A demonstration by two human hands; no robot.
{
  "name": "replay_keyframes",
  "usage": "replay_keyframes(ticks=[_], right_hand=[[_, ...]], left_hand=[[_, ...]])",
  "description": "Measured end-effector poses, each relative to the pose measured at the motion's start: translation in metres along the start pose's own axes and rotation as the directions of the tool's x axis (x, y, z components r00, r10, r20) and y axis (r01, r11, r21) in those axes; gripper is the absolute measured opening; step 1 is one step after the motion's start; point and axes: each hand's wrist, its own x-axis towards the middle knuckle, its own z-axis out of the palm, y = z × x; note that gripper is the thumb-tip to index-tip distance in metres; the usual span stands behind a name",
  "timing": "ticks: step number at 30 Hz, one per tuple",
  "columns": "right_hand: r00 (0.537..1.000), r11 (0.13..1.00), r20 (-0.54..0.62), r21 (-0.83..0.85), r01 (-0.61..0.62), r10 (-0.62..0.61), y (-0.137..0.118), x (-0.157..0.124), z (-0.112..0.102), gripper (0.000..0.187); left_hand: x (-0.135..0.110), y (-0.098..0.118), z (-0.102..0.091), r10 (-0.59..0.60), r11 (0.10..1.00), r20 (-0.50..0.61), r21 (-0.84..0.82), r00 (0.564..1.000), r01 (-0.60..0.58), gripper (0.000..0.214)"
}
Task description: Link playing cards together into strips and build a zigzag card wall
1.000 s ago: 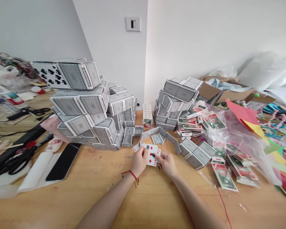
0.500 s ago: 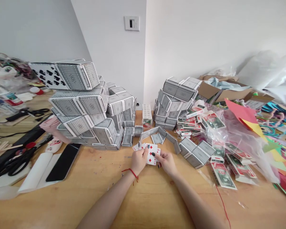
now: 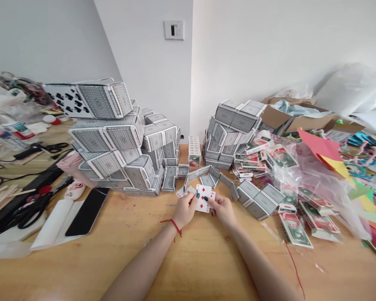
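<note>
Low over the middle of the table, my left hand (image 3: 186, 209) pinches playing cards (image 3: 203, 204) by their left side. My right hand (image 3: 223, 209) grips them from the right, thumb on the face. The front card shows red diamonds; an ace peeks out behind it on the right, and more card edges fan out on the left. Just beyond my fingers stands a curved row of folded playing cards (image 3: 228, 184) with grey patterned backs. A joined block of folded cards (image 3: 259, 198) lies right of my right hand.
Tall stacks of folded-card blocks rise at left (image 3: 113, 140) and right (image 3: 230, 133). Empty-looking card boxes (image 3: 296, 230) and plastic wrap crowd the right. A phone (image 3: 87, 212), scissors (image 3: 39, 205) and wooden sticks (image 3: 6, 198) lie left. A cardboard box (image 3: 296, 119) stands behind.
The camera view has shifted slightly, so the scene sits a little farther right. Both hands still hold the cards, the front card now raised slightly and showing more of its face.
</note>
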Motion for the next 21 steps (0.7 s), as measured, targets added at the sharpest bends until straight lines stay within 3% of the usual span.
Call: replay_keyframes(ticks=[4,8,15,21], right_hand=[[1.000,1.000,0.006,-0.012,-0.003,0.003,0.001,0.001,-0.003,0.041],[0.999,0.999,0.051,-0.032,0.007,-0.005,0.002,0.002,-0.005,0.041],[0.978,0.993,0.210,-0.118,0.023,0.002,-0.001,0.002,-0.012,0.040],[0.985,0.975,0.168,-0.212,0.072,-0.036,-0.005,0.002,-0.018,0.039]], left_hand=[[0.001,0.001,0.000,0.010,1.000,-0.001,-0.017,1.000,-0.010,0.038],[0.002,0.000,-0.001,0.042,0.997,-0.027,-0.058,0.999,-0.044,0.023],[0.000,-0.007,0.000,0.001,1.000,-0.150,-0.026,0.989,-0.005,0.016],[0.002,-0.009,0.000,-0.048,0.996,-0.118,-0.080,0.992,0.038,0.016]])
